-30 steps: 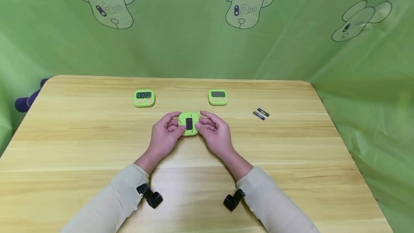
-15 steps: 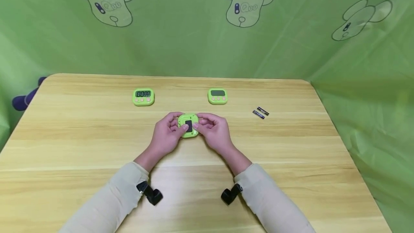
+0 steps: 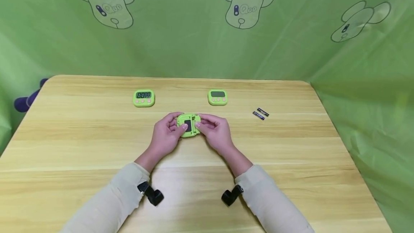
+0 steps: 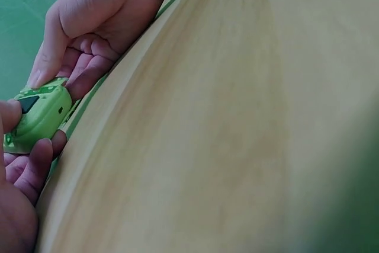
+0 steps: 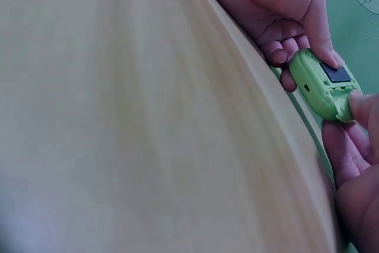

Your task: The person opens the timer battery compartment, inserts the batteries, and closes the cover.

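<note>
A rounded green timer point(image 3: 143, 98) showing digits lies on the wood-grained table point(image 3: 194, 190). The left hand point(image 3: 165, 134) and right hand point(image 3: 216, 134) pinch opposite edges of a back-up plastic timer point(image 3: 188, 123) between them; rightward lie a blank-screened timer point(image 3: 217, 97) and two slim cylindrical batteries point(image 3: 258, 115).

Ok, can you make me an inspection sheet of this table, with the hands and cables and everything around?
Surface: wooden table.
Job's things: held timer, back up, cover sticking out at right; left timer, showing zeros; right timer, blank; two batteries, side by side.
Clutter: nothing seen.
Hands: left hand and right hand both grip the held timer.
Cables: nothing seen.
Surroundings: green sheet with animal drawings; purple thing beyond the left edge.
</note>
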The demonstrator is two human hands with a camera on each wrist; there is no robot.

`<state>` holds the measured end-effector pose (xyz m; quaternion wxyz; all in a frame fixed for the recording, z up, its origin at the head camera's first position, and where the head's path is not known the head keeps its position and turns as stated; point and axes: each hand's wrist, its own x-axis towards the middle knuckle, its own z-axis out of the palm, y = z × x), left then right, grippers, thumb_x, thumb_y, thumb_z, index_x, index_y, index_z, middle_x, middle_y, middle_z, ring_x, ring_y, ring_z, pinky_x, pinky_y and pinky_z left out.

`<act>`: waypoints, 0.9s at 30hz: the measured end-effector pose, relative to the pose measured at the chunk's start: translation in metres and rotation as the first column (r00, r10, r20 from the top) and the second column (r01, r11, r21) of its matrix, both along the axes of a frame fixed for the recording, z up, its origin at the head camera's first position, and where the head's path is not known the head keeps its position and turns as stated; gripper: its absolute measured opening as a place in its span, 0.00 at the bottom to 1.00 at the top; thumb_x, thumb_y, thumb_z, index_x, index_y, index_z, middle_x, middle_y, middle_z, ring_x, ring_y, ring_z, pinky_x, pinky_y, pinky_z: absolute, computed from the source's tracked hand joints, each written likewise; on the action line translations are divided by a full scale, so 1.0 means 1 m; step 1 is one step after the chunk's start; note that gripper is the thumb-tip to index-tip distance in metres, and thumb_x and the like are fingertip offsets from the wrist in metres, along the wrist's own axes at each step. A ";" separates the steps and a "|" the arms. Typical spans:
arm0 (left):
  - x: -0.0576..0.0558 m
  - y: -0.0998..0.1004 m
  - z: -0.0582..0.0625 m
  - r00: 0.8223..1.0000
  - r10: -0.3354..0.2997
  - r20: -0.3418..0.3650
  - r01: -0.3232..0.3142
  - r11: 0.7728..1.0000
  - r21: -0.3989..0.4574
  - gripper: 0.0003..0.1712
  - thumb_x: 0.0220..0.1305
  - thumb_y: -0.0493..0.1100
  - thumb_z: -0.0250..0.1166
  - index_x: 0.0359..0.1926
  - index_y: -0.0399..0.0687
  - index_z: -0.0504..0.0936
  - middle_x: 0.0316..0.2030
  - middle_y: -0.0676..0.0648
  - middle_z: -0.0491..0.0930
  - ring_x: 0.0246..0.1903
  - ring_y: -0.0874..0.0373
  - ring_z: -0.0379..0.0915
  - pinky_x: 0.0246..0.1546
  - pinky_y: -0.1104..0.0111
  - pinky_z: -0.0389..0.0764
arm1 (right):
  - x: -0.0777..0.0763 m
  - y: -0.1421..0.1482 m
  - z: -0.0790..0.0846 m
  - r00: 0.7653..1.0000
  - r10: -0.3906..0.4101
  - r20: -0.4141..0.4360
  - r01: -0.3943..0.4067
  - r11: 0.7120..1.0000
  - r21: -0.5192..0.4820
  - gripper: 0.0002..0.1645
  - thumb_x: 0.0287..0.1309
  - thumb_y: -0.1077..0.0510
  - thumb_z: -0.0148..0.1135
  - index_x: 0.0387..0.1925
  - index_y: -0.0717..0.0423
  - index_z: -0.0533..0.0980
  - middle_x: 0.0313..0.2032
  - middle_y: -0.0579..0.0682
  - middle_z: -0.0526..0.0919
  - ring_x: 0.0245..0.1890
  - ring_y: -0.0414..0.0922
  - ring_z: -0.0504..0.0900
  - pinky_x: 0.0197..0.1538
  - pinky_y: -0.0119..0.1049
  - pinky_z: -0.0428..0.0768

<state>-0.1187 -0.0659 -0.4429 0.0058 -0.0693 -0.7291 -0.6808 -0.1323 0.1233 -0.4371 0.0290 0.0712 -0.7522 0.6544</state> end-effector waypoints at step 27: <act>0.000 -0.002 0.000 1.000 0.005 0.011 -0.006 1.000 0.026 0.24 0.64 0.31 0.67 0.61 0.36 0.76 0.33 0.43 0.84 0.22 0.52 0.76 0.19 0.66 0.81 | -0.009 0.040 0.011 0.989 -0.142 -0.050 0.149 0.861 0.486 0.13 0.50 0.60 0.79 0.37 0.61 0.86 0.26 0.48 0.85 0.26 0.43 0.82 0.31 0.32 0.83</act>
